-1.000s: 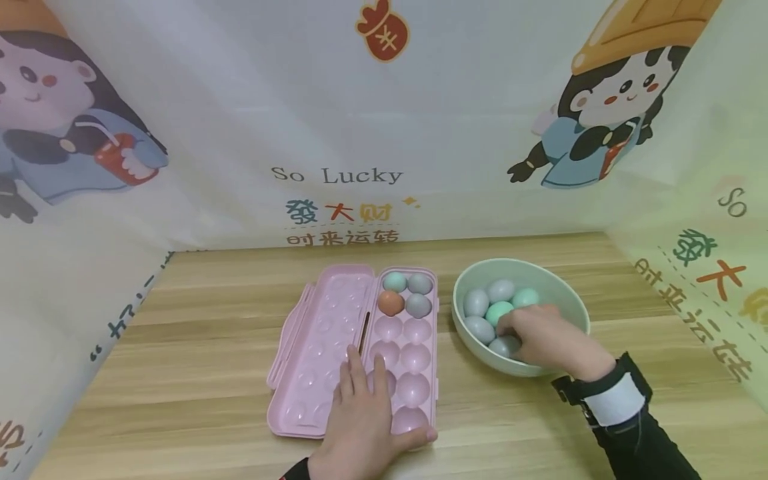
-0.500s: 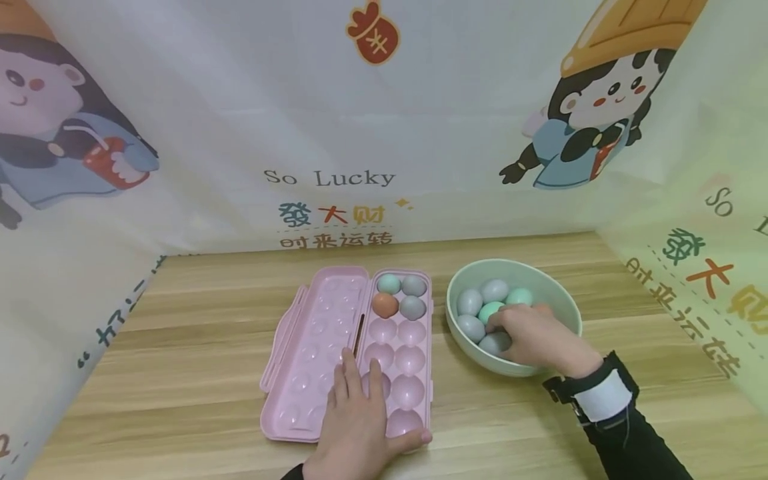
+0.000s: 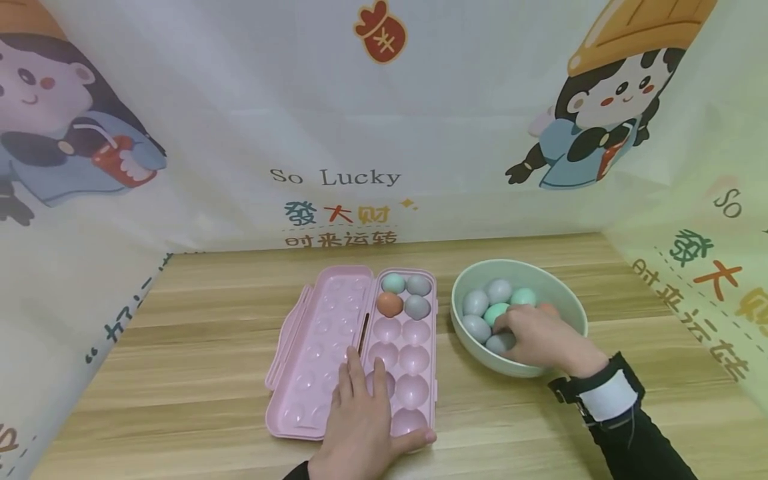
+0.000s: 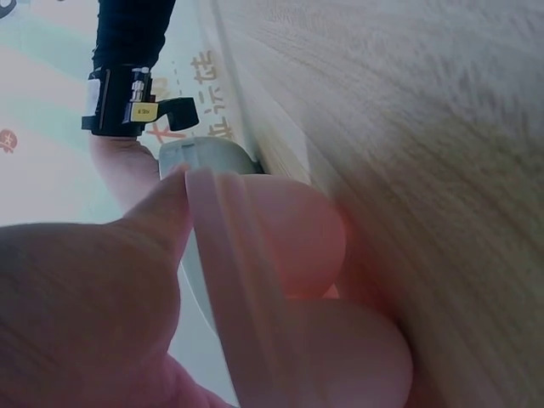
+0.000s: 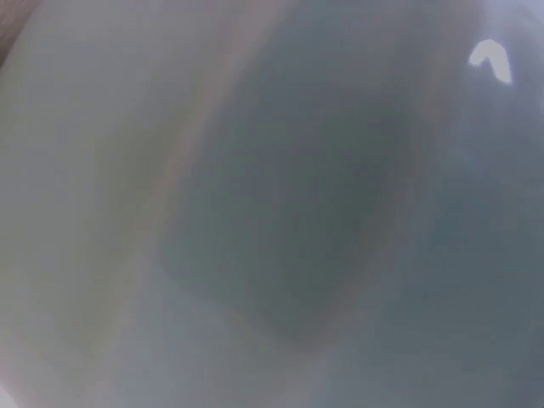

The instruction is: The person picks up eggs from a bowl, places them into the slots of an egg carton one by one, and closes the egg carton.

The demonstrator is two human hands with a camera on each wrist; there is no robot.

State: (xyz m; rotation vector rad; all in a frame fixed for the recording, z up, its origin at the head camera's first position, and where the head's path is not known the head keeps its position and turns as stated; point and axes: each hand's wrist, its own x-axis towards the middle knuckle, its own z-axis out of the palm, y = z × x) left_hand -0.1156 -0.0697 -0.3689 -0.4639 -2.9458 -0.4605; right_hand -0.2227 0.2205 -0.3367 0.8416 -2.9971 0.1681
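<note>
One pink carton (image 3: 343, 313) lies under straight-fingered left grip (image 3: 361, 417), one green bowl (image 3: 564, 300) of eggs (image 3: 476, 303) around right grip (image 3: 543, 339), hold indiscernible.

Left hand (image 4: 89, 297): large at lower left, thumb tip touching the rim of a pale pink, cupped plastic tray (image 4: 229, 280)
Cups (image 4: 297, 234): two rounded undersides facing the light wood-grain counter (image 4: 433, 144)
Pale green round bowl (image 4: 204, 153): partly hidden behind the tray
Right hand (image 4: 123, 170): beside the bowl, fingers hidden
Right arm: black fabric sleeve (image 4: 132, 34), black strap (image 4: 109, 106)
Printed backdrop (image 4: 51, 161): pale
</note>
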